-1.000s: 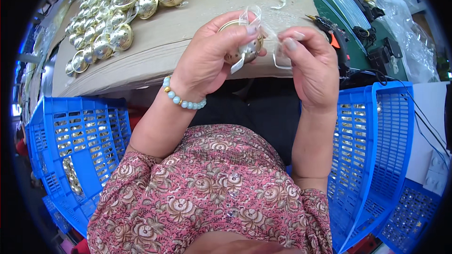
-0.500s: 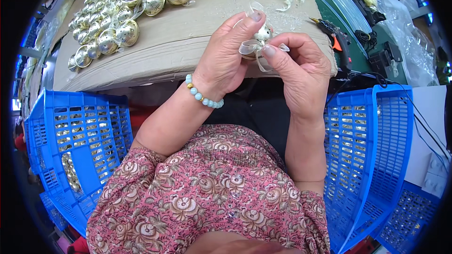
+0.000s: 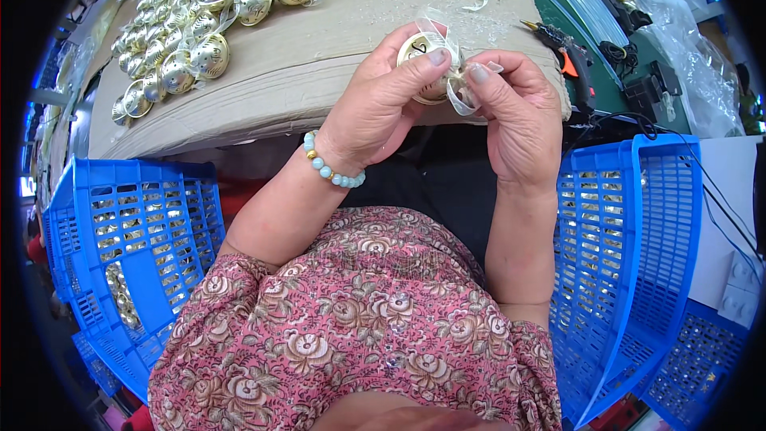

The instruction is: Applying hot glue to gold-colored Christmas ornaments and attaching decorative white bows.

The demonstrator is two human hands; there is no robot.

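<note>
Up close in the head view, the left hand [image 3: 381,104] closes its grip around a gold bell [image 3: 423,60], thumb pressed on its face. Just right of it, the right hand [image 3: 519,116] pinches a clear ribbon [image 3: 456,92] against the bell's side. Beyond both grips lies the tabletop [image 3: 335,56]; more gold bells [image 3: 195,28] sit far left, a glue gun [image 3: 562,52] right, blue crates [image 3: 630,255] below.

A heap of gold bells [image 3: 191,28] lies far left on the cardboard-covered table [image 3: 319,72]. A glue gun [image 3: 558,52] rests far right. Blue slotted crates [image 3: 136,263] stand near, left and right.
</note>
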